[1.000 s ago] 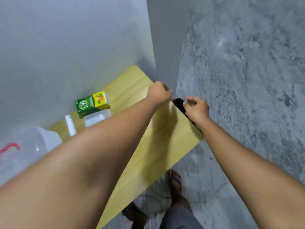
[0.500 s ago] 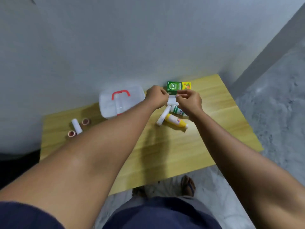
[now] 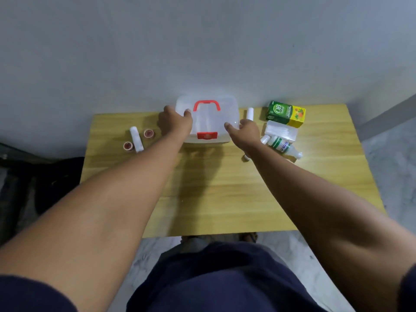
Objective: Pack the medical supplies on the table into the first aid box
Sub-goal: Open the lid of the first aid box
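A translucent white first aid box (image 3: 211, 122) with a red handle and red front latch stands closed at the back middle of the wooden table (image 3: 225, 194). My left hand (image 3: 174, 122) rests against its left side, fingers curled on the lid edge. My right hand (image 3: 245, 131) touches its right side with the fingers spread. Right of the box lie a green and yellow carton (image 3: 286, 113), a clear plastic packet (image 3: 281, 131), a white bottle (image 3: 282, 146) and a white roll (image 3: 250, 113). On the left lie a white bandage roll (image 3: 136, 139) and two tape rolls (image 3: 148, 133) (image 3: 127, 146).
A grey wall runs right behind the table. A dark bag or cloth (image 3: 33, 183) lies on the floor to the left. Grey marbled floor (image 3: 391, 158) shows on the right and under the table's near edge, where my feet stand.
The view swung from the table's right end to face it squarely. Both hands moved left from the supplies by the green carton to the two sides of the first aid box.
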